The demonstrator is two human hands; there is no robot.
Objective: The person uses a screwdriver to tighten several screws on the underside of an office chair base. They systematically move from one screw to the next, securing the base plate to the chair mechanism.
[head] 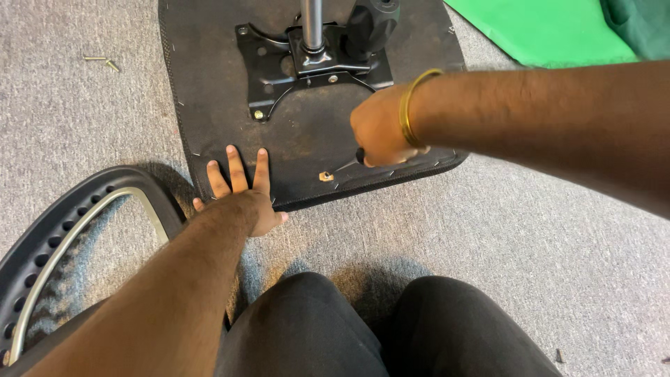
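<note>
Driving a screwdriver (347, 165) gripped in my right hand (380, 129) at the bracket (326, 176) at frame centre; left hand (241, 192) flat, empty, steadying the seat underside (216, 84). Two screws (101, 63) unfitted upper left.

Grey carpet floor (488, 244). On it: upturned black seat base (209, 77), curved black mesh chair back (63, 223), green sheet (544, 28), two loose screws (103, 63) far left.

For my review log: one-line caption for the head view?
Left hand flat on upturned chair seat; right hand drives screwdriver at a bracket.
</note>
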